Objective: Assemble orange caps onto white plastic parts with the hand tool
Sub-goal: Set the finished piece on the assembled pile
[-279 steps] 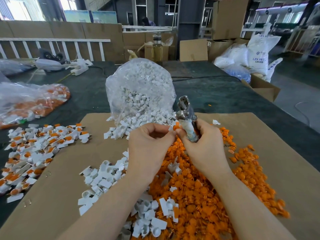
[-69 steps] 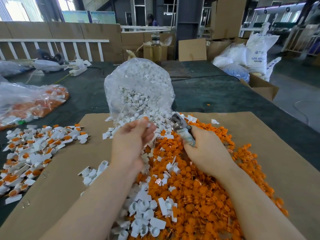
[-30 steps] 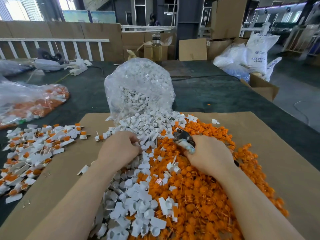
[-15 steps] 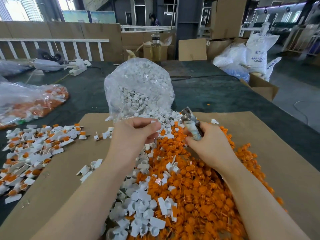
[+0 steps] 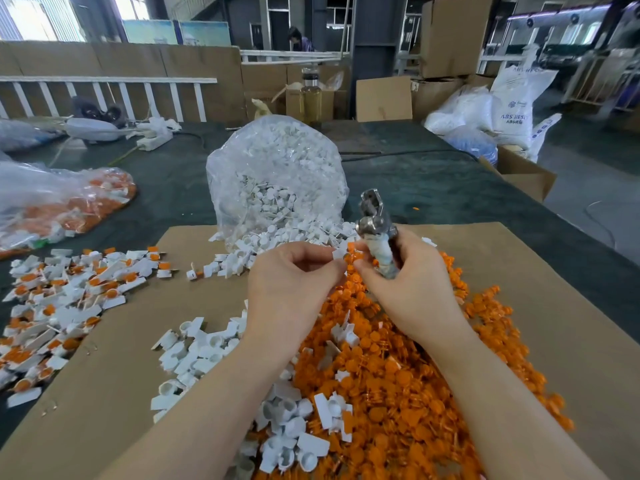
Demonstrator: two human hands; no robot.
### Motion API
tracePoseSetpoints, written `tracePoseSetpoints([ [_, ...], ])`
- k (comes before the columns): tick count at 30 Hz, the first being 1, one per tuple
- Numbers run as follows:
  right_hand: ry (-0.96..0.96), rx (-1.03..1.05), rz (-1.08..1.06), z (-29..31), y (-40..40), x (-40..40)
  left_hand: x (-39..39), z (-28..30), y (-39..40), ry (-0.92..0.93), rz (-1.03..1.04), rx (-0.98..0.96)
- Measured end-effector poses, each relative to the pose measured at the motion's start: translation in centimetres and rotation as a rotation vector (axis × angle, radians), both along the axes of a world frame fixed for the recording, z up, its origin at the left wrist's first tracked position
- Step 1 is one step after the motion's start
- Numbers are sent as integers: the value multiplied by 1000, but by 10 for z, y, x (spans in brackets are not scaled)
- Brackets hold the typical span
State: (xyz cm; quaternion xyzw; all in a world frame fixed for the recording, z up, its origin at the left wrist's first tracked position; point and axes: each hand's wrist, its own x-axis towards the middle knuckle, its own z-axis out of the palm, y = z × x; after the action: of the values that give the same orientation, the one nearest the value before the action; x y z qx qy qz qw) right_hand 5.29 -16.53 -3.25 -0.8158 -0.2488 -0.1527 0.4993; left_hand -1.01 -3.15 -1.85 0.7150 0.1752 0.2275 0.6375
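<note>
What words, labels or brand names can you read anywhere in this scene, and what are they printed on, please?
"ABS RESIN": blue print on the white sack at the far right; the last letters are blurred, so this reading is partly a guess.
Smaller line under it and the logo above it: too blurred to read.
Blue marks on the leaning white bag beside it: unreadable.
Nothing else carries readable text.

A factory packing floor is indicated by stacked brown cardboard boxes (image 5: 446, 32), printed white resin sacks (image 5: 516, 105) and a clear plastic bag of white parts (image 5: 277, 178).
</note>
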Motion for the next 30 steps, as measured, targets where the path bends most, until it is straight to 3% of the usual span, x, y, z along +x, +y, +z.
tracePoseSetpoints([
  [8,-114,-27,-72,1,5,-7,-4,0,-5,-56,29,198],
  [14,-97,-37,-91,1,7,-9,-6,-1,-8,-102,28,288],
  [30,-23,-63,36,3,3,-7,-2,-7,-3,-75,115,251],
])
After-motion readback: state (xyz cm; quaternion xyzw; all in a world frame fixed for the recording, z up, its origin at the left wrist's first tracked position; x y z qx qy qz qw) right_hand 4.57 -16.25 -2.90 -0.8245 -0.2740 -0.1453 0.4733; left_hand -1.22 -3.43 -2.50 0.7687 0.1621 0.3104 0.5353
